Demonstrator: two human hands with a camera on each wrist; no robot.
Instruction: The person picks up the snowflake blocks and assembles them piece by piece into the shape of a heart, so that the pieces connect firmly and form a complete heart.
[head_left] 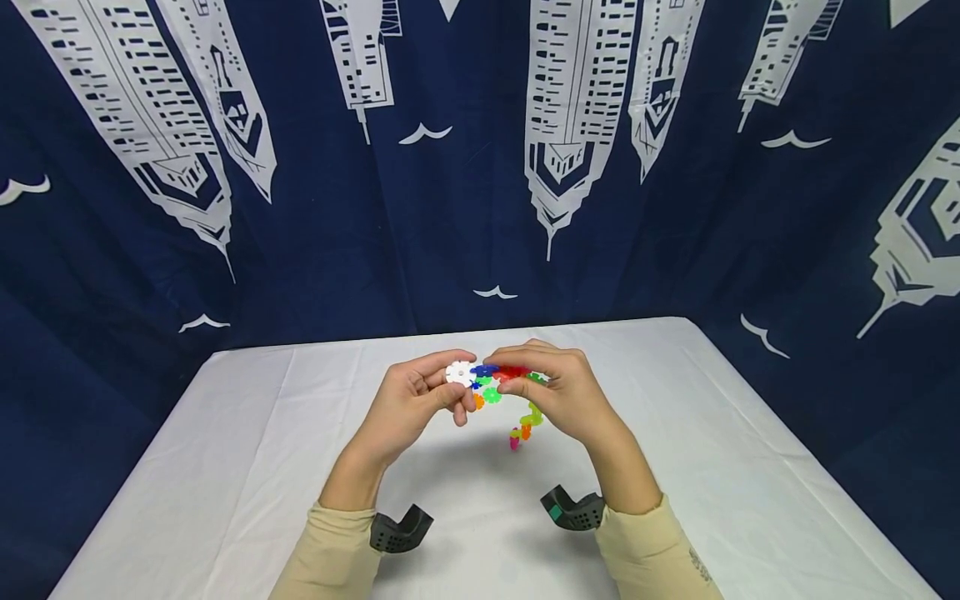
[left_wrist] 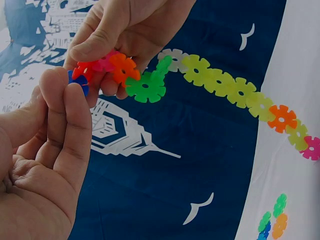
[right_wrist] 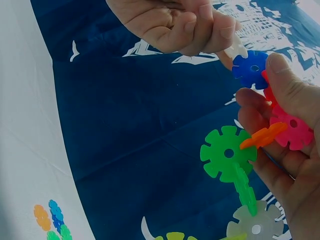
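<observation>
Between thumb and fingers, my left hand (head_left: 412, 400) pinches a white snowflake disc (head_left: 460, 373), a flat plastic round with notches. This disc meets a blue snowflake disc (right_wrist: 249, 69) at the end of a chain. My right hand (head_left: 566, 387) grips the chain near that end, around the red and pink discs (right_wrist: 291, 131). From there the chain hangs down through an orange disc (left_wrist: 124, 69), green discs (left_wrist: 145, 87), a whitish disc (right_wrist: 255, 222) and several yellow discs (left_wrist: 218, 82) to a pink disc (left_wrist: 312, 148) at its far end.
A few loose discs, green (head_left: 491, 395), orange (head_left: 478, 402) and blue, lie on the white-covered table (head_left: 225, 467) behind the hands. A dark blue curtain (head_left: 450, 217) with white building prints hangs behind the table. Each wrist wears a black camera mount (head_left: 401, 530).
</observation>
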